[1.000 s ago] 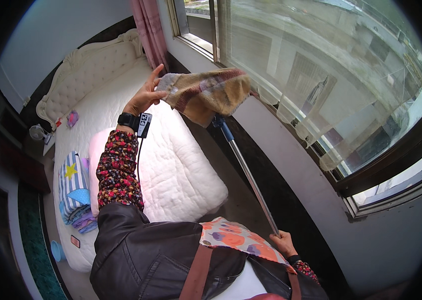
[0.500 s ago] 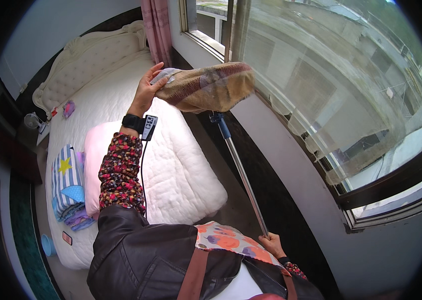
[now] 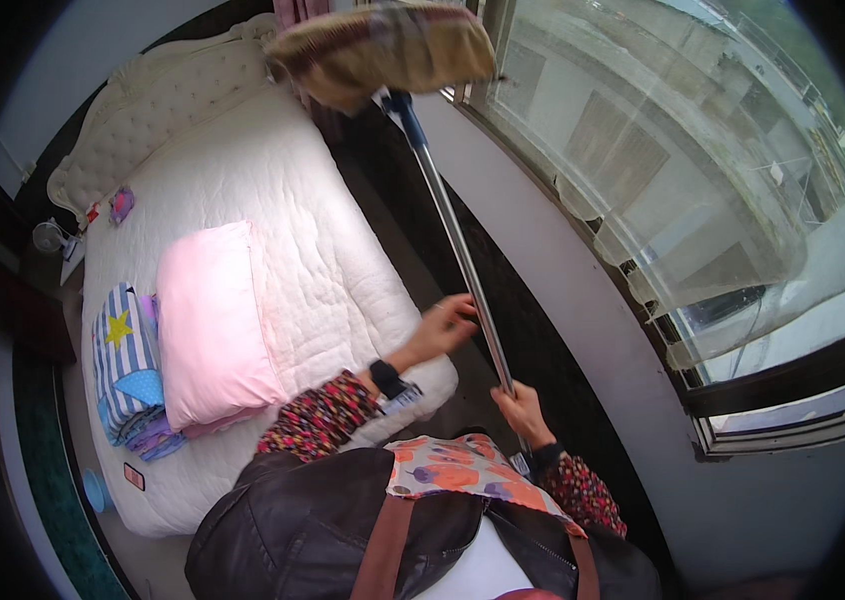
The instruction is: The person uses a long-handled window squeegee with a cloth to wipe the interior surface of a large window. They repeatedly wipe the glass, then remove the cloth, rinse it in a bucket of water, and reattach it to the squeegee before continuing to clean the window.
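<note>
From my remote seat, the far left of the frame shows a small white fan (image 3: 46,237) on a dark bedside stand, and beside it the white quilted bed (image 3: 293,200) running from the upper left down to the lower centre. On the bed's left part lie a striped pillow with a yellow star (image 3: 123,365) and, touching it on its right, a pink pillow (image 3: 211,335); a small pink-and-purple object (image 3: 122,204) sits near the tufted headboard (image 3: 158,100).

Just right of centre, the left hand (image 3: 446,327) is open, fingers loosely spread, right beside the mop pole (image 3: 453,230); I cannot tell whether it touches the metal. A dark watch (image 3: 386,379) bands that wrist.

The pole slants from the lower centre up to the top centre, where the brown cloth mop head (image 3: 383,45) is raised high, next to the window frame.

Lower down, the right hand (image 3: 523,410) is wrapped around the pole's lower end, gripping it firmly.

The right of the frame is filled by the large window (image 3: 663,150), with a sheer curtain (image 3: 703,260) draped behind the glass.
</note>
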